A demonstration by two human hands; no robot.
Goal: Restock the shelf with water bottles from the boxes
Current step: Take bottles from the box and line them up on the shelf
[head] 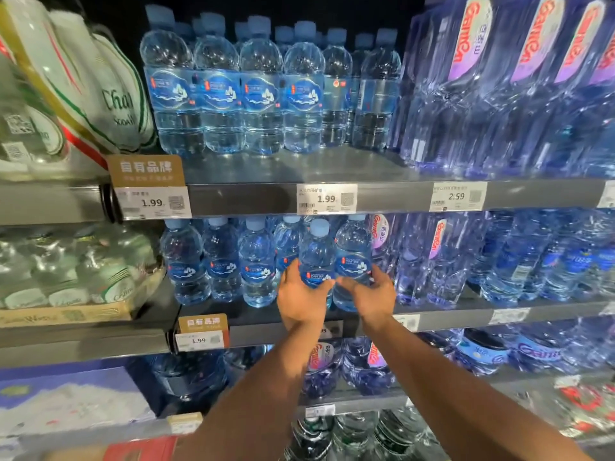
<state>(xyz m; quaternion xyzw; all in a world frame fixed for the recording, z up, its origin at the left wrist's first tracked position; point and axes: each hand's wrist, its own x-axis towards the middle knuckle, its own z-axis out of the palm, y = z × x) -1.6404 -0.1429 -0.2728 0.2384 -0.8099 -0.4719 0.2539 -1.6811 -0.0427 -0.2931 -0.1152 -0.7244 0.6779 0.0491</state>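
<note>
The shelving (382,197) fills the whole view in tiers, its grey front rails carrying price tags (326,198). The top tier holds a row of small blue-capped water bottles (219,94), with tall clear-blue bottles bearing purple labels (519,88) packed to their right and green-and-white packs (83,81) to their left; both side groups are blurred and cut off by the frame edges.

Both bare forearms rise from the bottom edge and stretch forward to the middle shelf (253,319). The left hand (301,296) is wrapped around the lower body of one small water bottle (316,257), fingers curled on its left side at label height, thumb across the front; the bottle stands upright at the front of the shelf, in line with the row of matching bottles (221,261) to its left. The right hand (374,294) cups the lower right side of the neighbouring bottle (353,257), fingers bent around it. Whether that hand truly grips or only steadies it is hard to tell, since the palm hides the contact. The bases of both bottles are covered by the hands.

Lower tiers show more purple-labelled bottles (366,364), partly behind the arms. At the bottom left, a blurred blue-and-white carton (66,397) and a red-edged shape (139,449) are too smeared to make out.
</note>
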